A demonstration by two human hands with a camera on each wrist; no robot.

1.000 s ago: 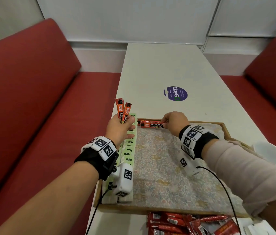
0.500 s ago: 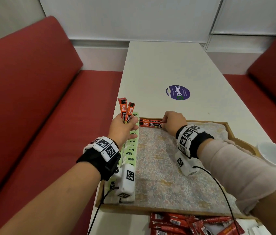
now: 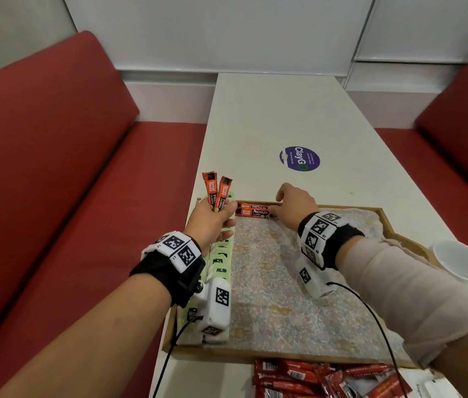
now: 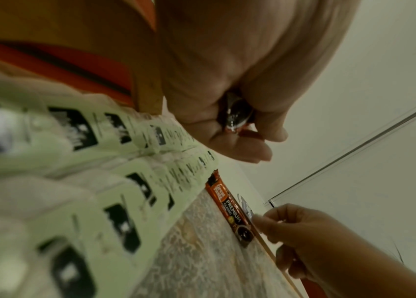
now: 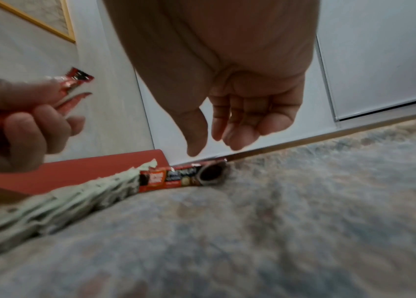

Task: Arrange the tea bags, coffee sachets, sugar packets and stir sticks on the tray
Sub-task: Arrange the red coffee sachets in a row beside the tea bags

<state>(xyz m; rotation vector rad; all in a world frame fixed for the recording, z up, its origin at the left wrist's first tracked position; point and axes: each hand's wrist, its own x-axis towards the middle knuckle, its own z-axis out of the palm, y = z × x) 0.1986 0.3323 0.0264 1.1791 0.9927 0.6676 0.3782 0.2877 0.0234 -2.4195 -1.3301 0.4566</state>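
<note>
A wooden tray (image 3: 386, 216) lined with flowered cloth lies on the white table. Pale green tea bags (image 3: 221, 254) run in a row along its left side. Two orange coffee sachets (image 3: 252, 210) lie side by side against the far rim. My left hand (image 3: 212, 222) grips two more upright coffee sachets (image 3: 217, 191) over the tray's far left corner. My right hand (image 3: 293, 205) hovers just above the laid sachets' right end, fingers relaxed and holding nothing; the right wrist view shows its fingers (image 5: 240, 125) apart above the coffee sachets (image 5: 183, 177).
A pile of red sachets (image 3: 327, 377) lies on the table in front of the tray's near rim. A white paper cup (image 3: 459, 261) stands right of the tray. A purple sticker (image 3: 299, 158) marks the table beyond. Red bench seats flank the table.
My right hand has let go of a sachet at the far rim and lifted slightly; two sachets now lie there together. The left hand stays put with its two sachets.
</note>
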